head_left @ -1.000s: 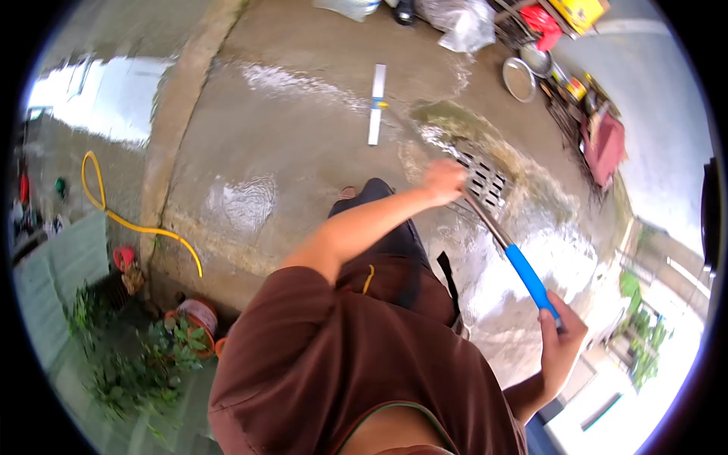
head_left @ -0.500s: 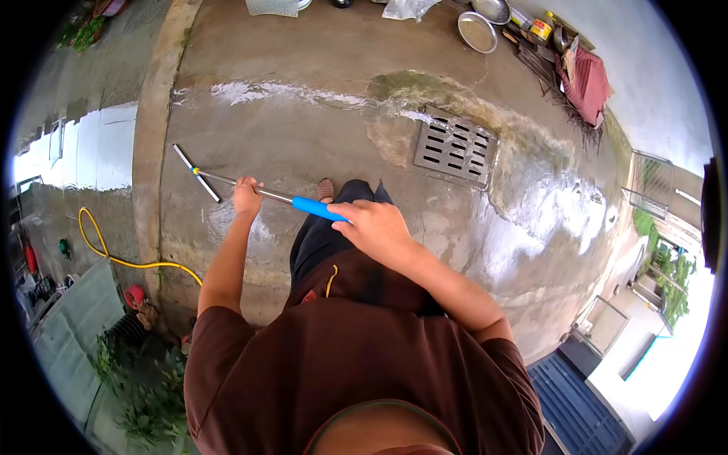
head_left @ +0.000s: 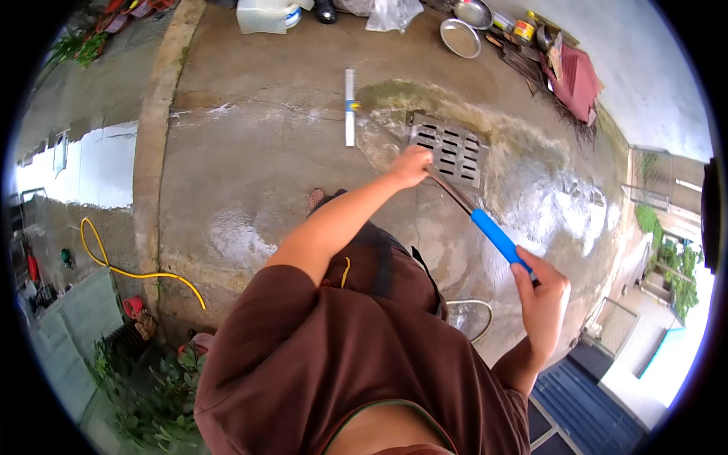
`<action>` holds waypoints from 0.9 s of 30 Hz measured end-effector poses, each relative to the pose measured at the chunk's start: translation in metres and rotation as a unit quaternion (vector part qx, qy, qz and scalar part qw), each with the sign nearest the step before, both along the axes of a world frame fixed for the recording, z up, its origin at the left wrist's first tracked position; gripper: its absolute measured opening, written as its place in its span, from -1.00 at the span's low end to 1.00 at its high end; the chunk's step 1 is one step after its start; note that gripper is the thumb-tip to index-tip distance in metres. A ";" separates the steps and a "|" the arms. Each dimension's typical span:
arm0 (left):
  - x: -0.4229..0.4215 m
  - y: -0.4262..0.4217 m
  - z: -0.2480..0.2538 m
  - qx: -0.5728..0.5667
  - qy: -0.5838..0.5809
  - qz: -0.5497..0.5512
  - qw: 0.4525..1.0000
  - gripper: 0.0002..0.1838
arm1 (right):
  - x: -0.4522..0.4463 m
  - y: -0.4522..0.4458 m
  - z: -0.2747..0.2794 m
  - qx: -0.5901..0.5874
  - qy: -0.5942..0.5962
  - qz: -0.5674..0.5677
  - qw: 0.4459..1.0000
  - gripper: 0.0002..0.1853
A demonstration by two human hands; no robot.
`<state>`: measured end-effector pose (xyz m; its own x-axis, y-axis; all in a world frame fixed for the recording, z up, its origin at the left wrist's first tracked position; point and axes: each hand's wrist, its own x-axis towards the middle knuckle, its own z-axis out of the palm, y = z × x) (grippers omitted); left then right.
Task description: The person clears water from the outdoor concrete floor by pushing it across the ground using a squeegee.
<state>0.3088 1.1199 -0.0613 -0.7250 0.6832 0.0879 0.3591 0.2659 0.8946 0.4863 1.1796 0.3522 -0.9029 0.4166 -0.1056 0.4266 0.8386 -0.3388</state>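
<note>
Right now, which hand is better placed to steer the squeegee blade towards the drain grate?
Probably the left hand: it grips the metal pole nearer the squeegee blade, while the right hand holds the blue grip farther back.

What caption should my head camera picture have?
A person holds a blue-handled squeegee on wet ground near a drain.

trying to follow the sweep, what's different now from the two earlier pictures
The squeegee head was out to the left half a second ago and is now back toward the drain grate. The left hand and right hand came right with it, both gripping the pole in every picture. The yellow hose and drain grate stayed put.
</note>
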 end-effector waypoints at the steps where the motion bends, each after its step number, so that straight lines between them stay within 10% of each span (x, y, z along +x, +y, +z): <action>1: -0.005 0.010 0.002 -0.021 0.010 -0.030 0.999 -0.84 | 0.003 -0.001 0.003 0.013 0.003 0.002 1.000 -0.76; 8: -0.007 -0.037 0.051 -0.059 0.025 0.066 0.996 -0.80 | -0.005 0.020 0.011 -0.067 0.021 0.027 0.997 -0.77; 20: -0.078 -0.443 -0.067 -0.244 -0.028 0.450 0.858 -0.90 | -0.290 -0.189 -0.147 -0.257 -0.104 0.341 0.898 -0.72; 27: -0.217 -0.528 -0.074 -0.251 -0.099 0.423 0.865 -0.82 | -0.445 -0.284 -0.136 -0.213 -0.095 0.331 0.914 -0.73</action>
